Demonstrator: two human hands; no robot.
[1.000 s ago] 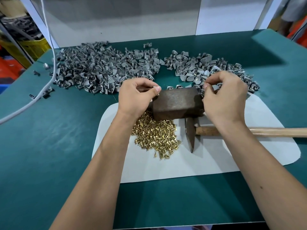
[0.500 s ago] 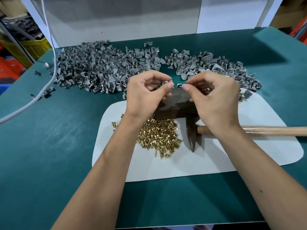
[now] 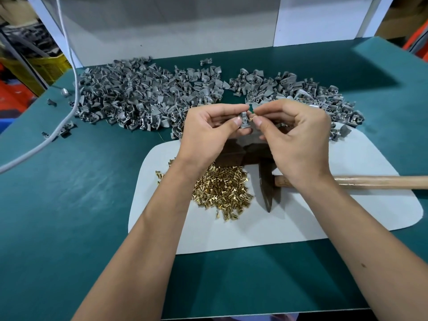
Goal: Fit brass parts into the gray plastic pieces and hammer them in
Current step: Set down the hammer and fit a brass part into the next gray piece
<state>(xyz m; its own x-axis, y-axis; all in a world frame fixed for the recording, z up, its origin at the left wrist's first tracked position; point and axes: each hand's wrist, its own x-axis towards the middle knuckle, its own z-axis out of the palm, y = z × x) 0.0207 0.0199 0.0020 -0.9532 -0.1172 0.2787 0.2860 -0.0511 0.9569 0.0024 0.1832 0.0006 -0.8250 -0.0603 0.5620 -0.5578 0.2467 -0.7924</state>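
Observation:
My left hand [image 3: 208, 133] pinches a small gray plastic piece [image 3: 244, 120] between thumb and fingers, raised above the dark metal block [image 3: 234, 150]. My right hand [image 3: 298, 140] pinches a tiny brass part [image 3: 252, 117] right against that piece. A heap of loose brass parts [image 3: 220, 191] lies on the white mat [image 3: 301, 223] below my left wrist. The hammer lies on the mat with its dark head [image 3: 268, 191] pointing toward me and its wooden handle [image 3: 379, 182] running off to the right.
Two large heaps of gray plastic pieces lie at the back of the green table [image 3: 69, 205], one on the left [image 3: 139, 93] and one on the right [image 3: 301, 91]. A white cable [image 3: 58, 126] crosses the left side. A white panel [image 3: 162, 26] stands behind.
Both hands have come together and lifted above the block. The gray piece and the brass part now meet between the fingertips.

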